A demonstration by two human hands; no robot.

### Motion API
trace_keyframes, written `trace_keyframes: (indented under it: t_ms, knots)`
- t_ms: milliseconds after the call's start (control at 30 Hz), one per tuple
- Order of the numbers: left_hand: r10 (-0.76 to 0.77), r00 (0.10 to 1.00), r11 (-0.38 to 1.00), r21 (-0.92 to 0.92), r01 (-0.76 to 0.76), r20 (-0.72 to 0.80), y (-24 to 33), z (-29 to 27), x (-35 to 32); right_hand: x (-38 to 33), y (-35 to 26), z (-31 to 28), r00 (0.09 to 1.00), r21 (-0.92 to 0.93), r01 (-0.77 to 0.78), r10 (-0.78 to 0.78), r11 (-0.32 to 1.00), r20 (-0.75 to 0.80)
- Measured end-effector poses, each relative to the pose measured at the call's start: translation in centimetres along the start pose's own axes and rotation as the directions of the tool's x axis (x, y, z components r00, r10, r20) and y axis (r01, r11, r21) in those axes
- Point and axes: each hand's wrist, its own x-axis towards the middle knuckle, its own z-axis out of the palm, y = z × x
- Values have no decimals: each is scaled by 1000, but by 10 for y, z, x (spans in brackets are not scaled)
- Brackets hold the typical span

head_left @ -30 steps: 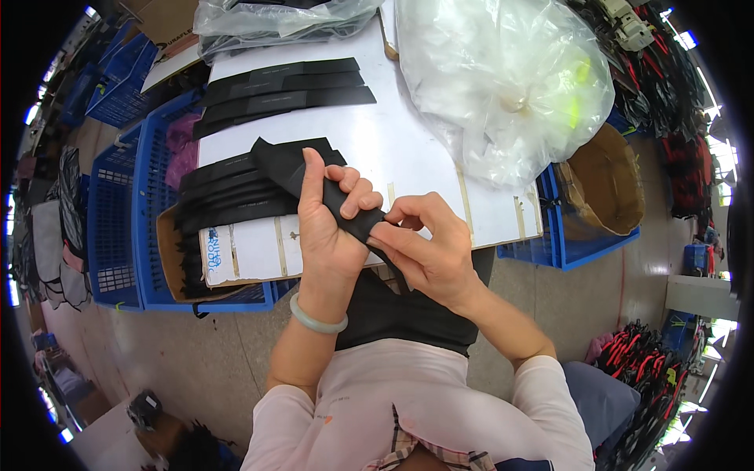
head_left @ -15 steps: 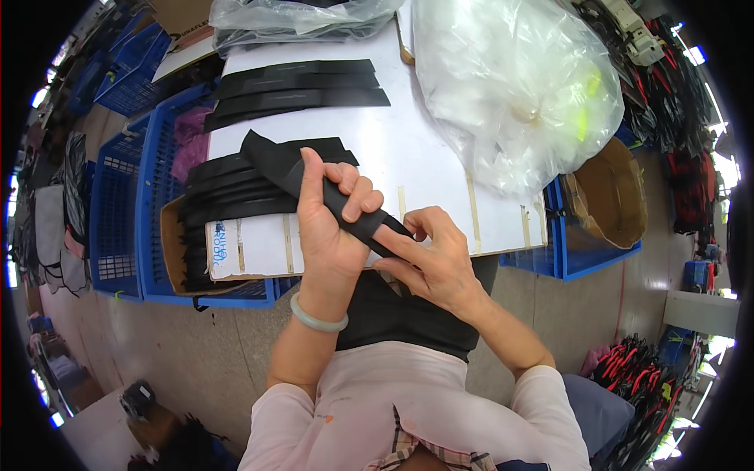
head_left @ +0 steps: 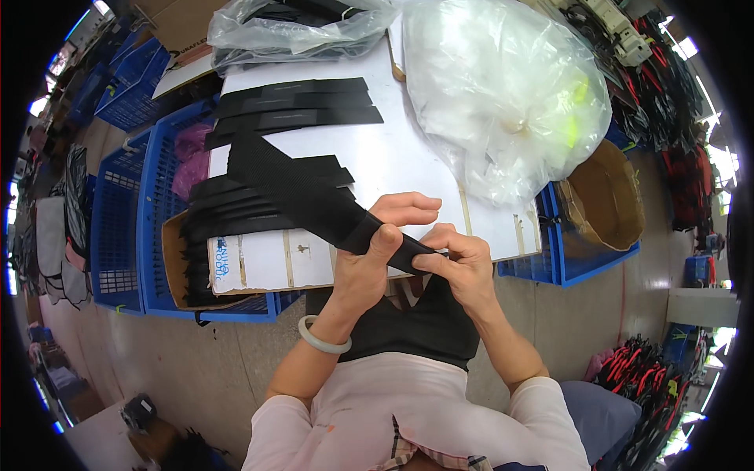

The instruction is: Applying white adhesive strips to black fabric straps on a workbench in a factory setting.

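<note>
A black fabric strip (head_left: 294, 188), wide and ribbed, slants from above the near stack down to my hands in front of me. My left hand (head_left: 363, 271) grips it with the thumb pressed on top and the fingers stretched out behind. At its lower right end, my right hand (head_left: 465, 265) pinches the strip between thumb and fingers. Just left of the hands lies a fanned near stack of black strips (head_left: 236, 213), partly covered by the held one. Farther back, more flat black strips (head_left: 294, 104) lie overlapping on the white tabletop (head_left: 369, 161).
A big clear plastic bag (head_left: 503, 102) fills the table's right side; another clear bag (head_left: 306, 43) with black pieces lies at the back. Blue crates (head_left: 118, 235) stand at left, one with a pink bag (head_left: 191, 169). A cardboard box (head_left: 601, 196) sits at right.
My left hand has moved down the strip, its curled fingers straightening and thumb now pressing on top. The strip's free part lies more spread out to the upper left. My right hand has shifted slightly right.
</note>
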Motion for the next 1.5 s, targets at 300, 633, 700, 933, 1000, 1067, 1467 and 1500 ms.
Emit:
trace_keyframes:
  t_ms: [300, 633, 700, 933, 1000, 1067, 1467, 1500]
  knots:
    - [-281, 927, 955, -173, 242, -249, 7, -14, -6, -4, 9, -56, 916, -468, 307, -391, 828, -91]
    - [-324, 875, 300, 916, -266, 360, -44, 21, -62, -38, 73, -95, 841, -929, 325, -504, 177, 198]
    - [-325, 873, 230, 926, -301, 365, -52, 18, -68, -42, 72, -105, 855, -931, 317, -479, 181, 199]
    - [-206, 902, 214, 917, -336, 379, -66, 31, -63, -48, 85, -119, 872, -929, 295, -459, 222, 167]
    - [-173, 909, 251, 909, -332, 380, -76, 38, -63, -48, 88, -120, 867, -927, 297, -472, 232, 159]
    - [-143, 920, 250, 913, -323, 364, -82, 40, -65, -48, 90, -120, 846, -916, 314, -512, 250, 150]
    - [-149, 920, 125, 930, -345, 362, -87, 50, -71, -47, 99, -123, 804, -917, 326, -577, 229, 142]
    - [-149, 922, 123, 932, -342, 358, -89, 49, -72, -47, 100, -123, 804, -916, 330, -577, 229, 145]
